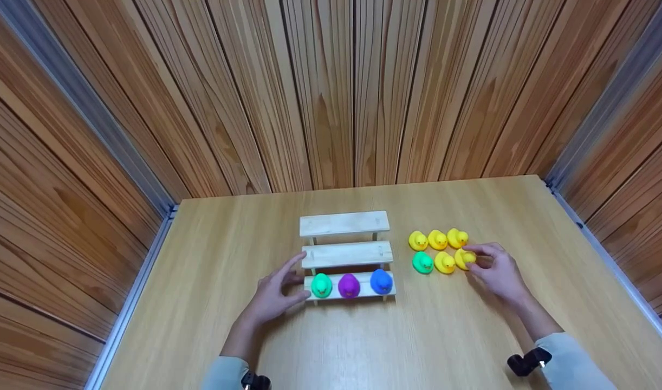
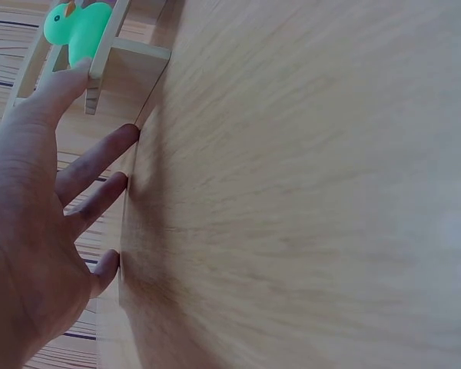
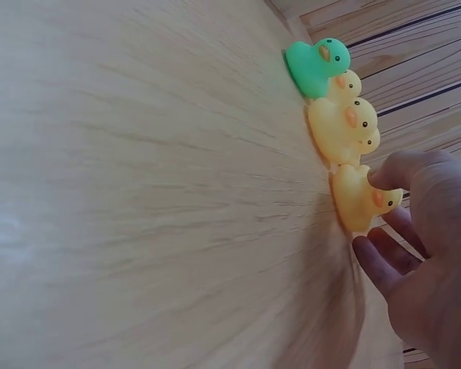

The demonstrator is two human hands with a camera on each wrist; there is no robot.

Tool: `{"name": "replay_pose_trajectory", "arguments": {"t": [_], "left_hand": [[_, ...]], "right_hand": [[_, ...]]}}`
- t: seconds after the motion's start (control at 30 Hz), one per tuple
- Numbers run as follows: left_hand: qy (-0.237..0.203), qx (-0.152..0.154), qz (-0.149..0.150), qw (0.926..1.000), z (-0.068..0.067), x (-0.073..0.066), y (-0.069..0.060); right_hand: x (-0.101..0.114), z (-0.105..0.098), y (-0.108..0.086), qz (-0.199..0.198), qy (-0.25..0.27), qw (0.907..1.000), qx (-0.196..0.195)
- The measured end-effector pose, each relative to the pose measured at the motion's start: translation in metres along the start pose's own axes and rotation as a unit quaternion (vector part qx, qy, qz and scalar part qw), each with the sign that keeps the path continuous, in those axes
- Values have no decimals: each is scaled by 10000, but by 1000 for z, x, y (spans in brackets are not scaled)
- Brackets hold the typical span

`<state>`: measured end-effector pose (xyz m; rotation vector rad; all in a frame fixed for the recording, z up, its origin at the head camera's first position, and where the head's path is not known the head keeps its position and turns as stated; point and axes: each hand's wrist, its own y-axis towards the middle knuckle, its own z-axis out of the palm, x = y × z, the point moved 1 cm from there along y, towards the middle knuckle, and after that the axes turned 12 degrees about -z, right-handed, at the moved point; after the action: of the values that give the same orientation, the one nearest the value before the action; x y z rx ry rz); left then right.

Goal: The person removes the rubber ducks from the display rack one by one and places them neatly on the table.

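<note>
On the lowest step of a three-step wooden rack (image 1: 346,254) sit a green duck (image 1: 321,285), a purple duck (image 1: 349,286) and a blue duck (image 1: 381,281). The left hand (image 1: 277,295) rests against the rack's left side, fingers spread; in the left wrist view its thumb touches the step's end beside the green duck (image 2: 84,29). Right of the rack, the right hand (image 1: 499,273) has thumb and fingers around the front-right yellow duck (image 1: 464,259). In the right wrist view the thumb touches that duck (image 3: 355,198), which stands on the table.
Beside the gripped duck stand another yellow duck (image 1: 445,262) and a green duck (image 1: 422,262). Behind them is a row of three yellow ducks (image 1: 437,239). The rack's upper two steps hold nothing. Wood-patterned walls (image 1: 331,97) enclose the table (image 1: 363,346) at the back and sides.
</note>
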<state>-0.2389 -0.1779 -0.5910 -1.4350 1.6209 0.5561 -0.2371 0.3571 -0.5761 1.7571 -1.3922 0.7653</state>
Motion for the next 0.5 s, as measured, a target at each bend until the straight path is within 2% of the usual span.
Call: {"name": "replay_pose_trajectory", "arguments": {"t": [0.2, 0.5], "left_hand": [[-52, 41, -94, 9999, -1, -1, 0], [-30, 18, -11, 10000, 0, 0, -1]], "right_hand": [[5, -5, 2, -50, -182, 9998, -1], [22, 4, -3, -454, -458, 9968, -474]]}}
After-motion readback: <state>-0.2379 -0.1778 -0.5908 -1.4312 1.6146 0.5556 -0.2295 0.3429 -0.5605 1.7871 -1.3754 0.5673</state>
